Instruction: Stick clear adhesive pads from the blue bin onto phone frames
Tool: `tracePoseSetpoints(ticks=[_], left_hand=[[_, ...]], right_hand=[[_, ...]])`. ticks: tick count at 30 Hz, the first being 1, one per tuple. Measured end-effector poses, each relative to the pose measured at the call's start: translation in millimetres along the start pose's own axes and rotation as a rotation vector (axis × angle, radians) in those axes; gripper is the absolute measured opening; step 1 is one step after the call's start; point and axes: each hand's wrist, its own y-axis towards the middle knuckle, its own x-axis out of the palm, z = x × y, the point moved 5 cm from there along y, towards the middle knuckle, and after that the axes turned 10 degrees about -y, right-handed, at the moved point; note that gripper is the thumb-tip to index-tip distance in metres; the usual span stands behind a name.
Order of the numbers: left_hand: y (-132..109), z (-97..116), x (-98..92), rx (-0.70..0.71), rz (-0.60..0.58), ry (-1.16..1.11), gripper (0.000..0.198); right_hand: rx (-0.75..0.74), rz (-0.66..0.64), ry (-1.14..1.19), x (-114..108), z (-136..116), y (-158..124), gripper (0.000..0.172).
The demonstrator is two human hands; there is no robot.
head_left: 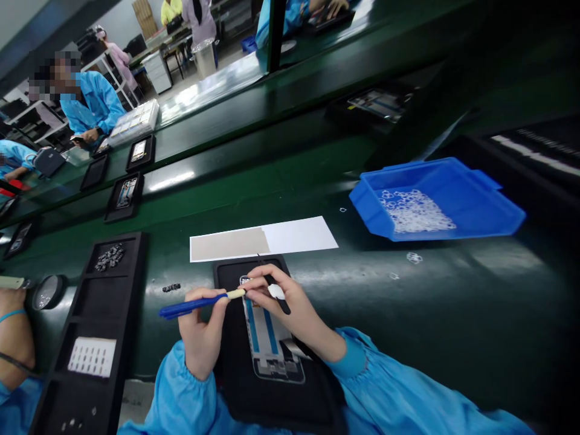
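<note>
My left hand [203,329] is closed on a blue pen-shaped tool [193,306] with a pale yellow end, held almost level. Fingers of my right hand [290,302] meet that yellow end; whatever small piece may be between them is hidden. A slim black tool, probably tweezers [284,306], also rests in my right hand, with a white patch beside it. Below both hands a phone housing [272,350] with blue strips lies in a black tray [235,386]. The right hand covers part of the housing's upper end.
At right stands a blue bin [480,205] of small clear rings, a few loose nearby. A white-and-beige sheet [299,234] lies beyond the tray. At left is a black compartment tray [131,302] with small black parts and a white card [93,356]. A neighbour's arm [16,332] is beside it.
</note>
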Motion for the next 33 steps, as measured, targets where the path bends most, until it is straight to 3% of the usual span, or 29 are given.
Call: tracePoseSetpoints(ticks=[8, 13, 17, 23, 30, 33], left_hand=[[2, -40, 6.3, -0.788, 0.107, -0.581, 0.049], [-6, -42, 12.9, -1.156, 0.231, -0.801, 0.024], [-8, -36, 16.0, -1.240, 0.307, -0.998, 0.012], [-11, -33, 19.0, -1.307, 0.378, -1.206, 0.037], [-11, -30, 19.5, -1.284, 0.409, -1.133, 0.032], [-12, -33, 18.7, -1.198, 0.374, -0.996, 0.017]], right_hand=[[0.015, -0.033, 0.040, 2, -4, 0, 0.030], [0.019, -0.009, 0.023, 2, -3, 0, 0.031], [0.001, 0.004, 0.030, 2, -2, 0, 0.032], [0.012, 0.014, 0.028, 2, -2, 0, 0.032], [-0.006, 0.034, 0.038, 2, -3, 0, 0.031], [-0.012, 0.036, 0.044, 1, -1, 0, 0.032]])
